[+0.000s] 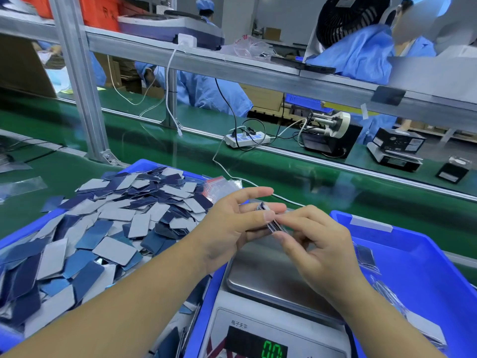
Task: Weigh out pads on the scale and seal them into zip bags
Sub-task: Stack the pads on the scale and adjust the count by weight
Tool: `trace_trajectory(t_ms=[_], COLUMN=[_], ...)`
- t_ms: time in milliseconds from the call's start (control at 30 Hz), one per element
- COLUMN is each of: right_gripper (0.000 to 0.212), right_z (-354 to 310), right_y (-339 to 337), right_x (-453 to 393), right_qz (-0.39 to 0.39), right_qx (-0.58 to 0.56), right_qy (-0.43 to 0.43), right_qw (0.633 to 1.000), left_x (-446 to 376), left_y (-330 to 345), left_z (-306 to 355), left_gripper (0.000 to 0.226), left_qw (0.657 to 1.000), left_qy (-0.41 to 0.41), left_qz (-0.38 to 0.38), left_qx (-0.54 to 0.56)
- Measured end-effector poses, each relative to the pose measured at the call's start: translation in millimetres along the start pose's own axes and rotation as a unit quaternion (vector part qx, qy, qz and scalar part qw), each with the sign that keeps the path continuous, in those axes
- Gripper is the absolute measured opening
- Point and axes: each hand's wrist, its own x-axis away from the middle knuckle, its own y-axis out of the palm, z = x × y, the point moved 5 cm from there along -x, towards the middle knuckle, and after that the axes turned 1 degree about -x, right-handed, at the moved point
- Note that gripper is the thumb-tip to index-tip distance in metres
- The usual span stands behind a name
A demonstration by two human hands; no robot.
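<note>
Head camera: on the left a blue bin (24, 235) is heaped with loose blue and grey pads (111, 223). Next, the left hand (232, 223) curls round a small stack of pads (271, 220), thumb on top, held above the scale (268, 282). The right hand (317, 239) pinches the same stack from the other side. The scale's green number shows "00", and the small writing above it is too blurry to read. On the right, filled zip bags (366, 257) lie in another blue bin (426, 257).

green conveyor belt (296, 174) | aluminium shelf frame (77, 81) | black fan (346, 19), perhaps
</note>
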Motion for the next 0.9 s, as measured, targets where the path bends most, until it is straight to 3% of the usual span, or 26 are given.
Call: trace_trajectory(t_ms=[233,500,633,733,900], right_gripper=[0.022,0.023,0.018,0.025,0.022], right_z=[12.1,15.3,14.9,18.8,27.3], right_y=[-0.5,-8.2,-4.7,0.9,7.0], right_x=[2.1,0.1,1.4,3.8,5.2], right_qz=[0.021,0.074,0.075,0.061,0.060], right_qx=[-0.060,-0.045,-0.082,-0.178,-0.347], right_qy=[0.131,0.145,0.157,0.211,0.298], right_qw=[0.989,0.986,0.981,0.959,0.887], left_x=[-0.7,0.0,0.5,-0.6,-1.3], left_y=[-2.2,2.6,4.1,1.5,-1.5], left_z=[-1.4,-6.8,-8.4,-7.8,-4.4], left_gripper=[0.047,0.045,0.033,0.035,0.041], left_qw=[0.999,0.997,0.996,0.996,0.996], left_qy=[-0.003,-0.013,-0.004,0.003,0.014], left_qz=[0.020,0.007,-0.002,0.006,0.008], left_qx=[-0.029,-0.071,-0.084,-0.087,-0.086])
